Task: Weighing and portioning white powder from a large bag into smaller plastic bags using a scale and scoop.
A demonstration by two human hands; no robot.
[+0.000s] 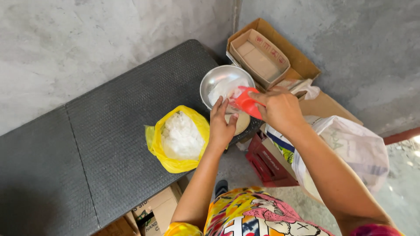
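Dark textured surface (109,131) against a concrete wall. Right hand (280,109) clamps a red scoop (246,102) over the metal scale pan (223,81); left hand (222,124), fingers loosely spread, steadies a thin clear bag there. The bag likely handles soft, light and slippery; best gripped at its rim. Yellow bag of white powder (179,137) sits near-left.

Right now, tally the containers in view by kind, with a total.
Metal bowl: 1
Yellow bag of white powder: 1
White plastic bag: 1
Open cardboard boxes: 2, nested by the wall
Red crate: 1
Red scoop, in the right hand: 1
Total: 7
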